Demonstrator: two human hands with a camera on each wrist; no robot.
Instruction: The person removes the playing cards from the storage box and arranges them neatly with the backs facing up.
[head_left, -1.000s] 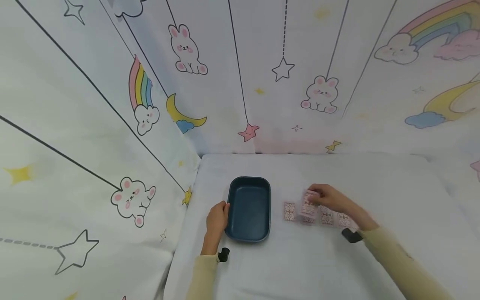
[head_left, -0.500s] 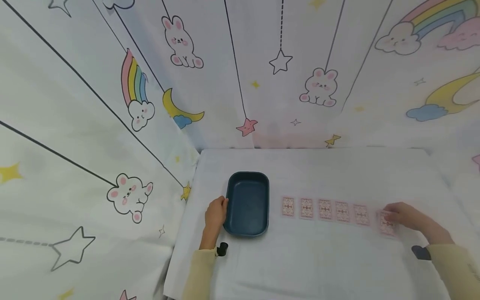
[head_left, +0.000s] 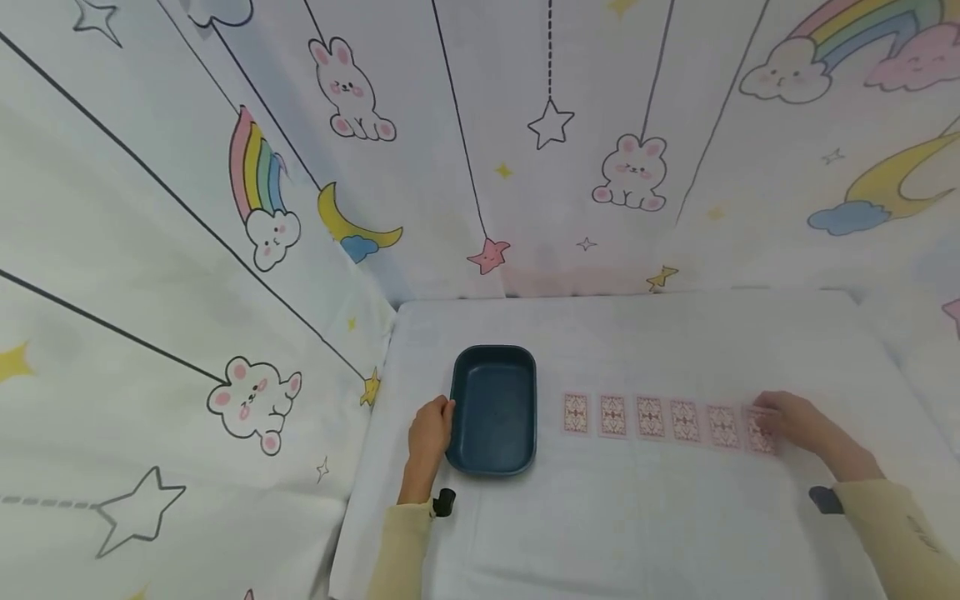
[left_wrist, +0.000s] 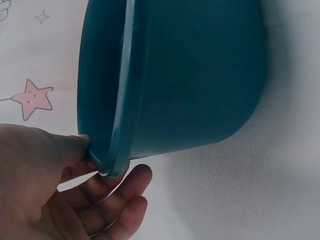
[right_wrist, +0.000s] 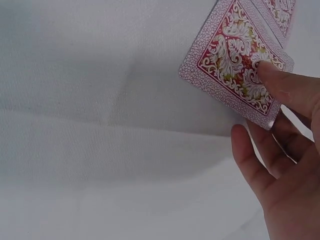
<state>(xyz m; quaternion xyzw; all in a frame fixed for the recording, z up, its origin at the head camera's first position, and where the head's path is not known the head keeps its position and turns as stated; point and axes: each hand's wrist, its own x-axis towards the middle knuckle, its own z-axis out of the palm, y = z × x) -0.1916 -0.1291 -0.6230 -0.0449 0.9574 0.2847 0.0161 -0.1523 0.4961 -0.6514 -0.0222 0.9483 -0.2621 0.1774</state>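
A dark teal rectangular tray [head_left: 493,412] stands on the white-covered table. My left hand [head_left: 431,429] pinches its left rim; in the left wrist view the thumb lies on the inner side and fingers curl round the outside. Right of the tray, several patterned red-and-white playing cards [head_left: 650,417] lie back up in a spaced row. At the row's right end my right hand [head_left: 801,427] holds another playing card [right_wrist: 240,62], thumb on its back and fingers beneath. Part of a neighbouring card [right_wrist: 281,15] shows beside it. Whether more cards lie under the held one, I cannot tell.
A white cloth [head_left: 637,525] with light creases covers the table. Behind and to the left hang white sheets [head_left: 555,208] printed with bunnies, stars, moons and rainbows. The table's left edge runs close beside the left forearm.
My right hand has swept right from above the row's second card to its far end, then slightly back left with the card. The left hand keeps its grip on the tray.
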